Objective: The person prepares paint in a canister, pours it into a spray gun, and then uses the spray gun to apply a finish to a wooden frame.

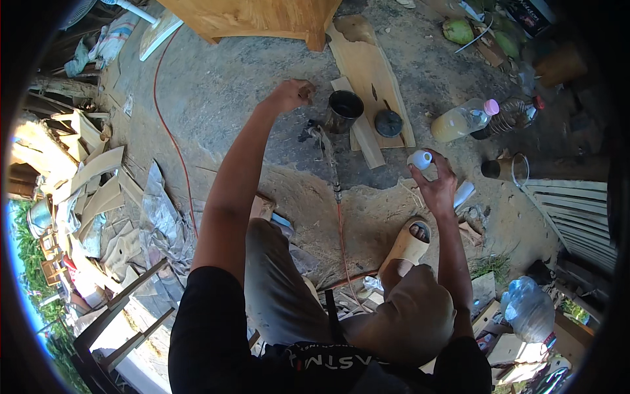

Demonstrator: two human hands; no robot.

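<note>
My right hand [436,184] grips a small white plastic bottle [419,159], its round mouth uncapped and facing up. Out in front, my left hand [291,96] has its fingers curled in; whatever they may hold is hidden. Just right of that hand stands an open dark cup [344,113], beside what looks like a spray gun [317,131] joined to an air hose [338,190]. A round black lid [388,123] lies on a wide wooden board [366,62]. Between cup and lid, a narrow wood strip [367,146] rests partly on the board.
A pink-capped bottle of cloudy yellowish liquid [459,121] lies on the right near a red-capped clear bottle [518,113]. Wooden furniture [252,18] stands at the far side. A red hose [161,111] crosses the floor leftward. Wood scraps [98,177] pile at left.
</note>
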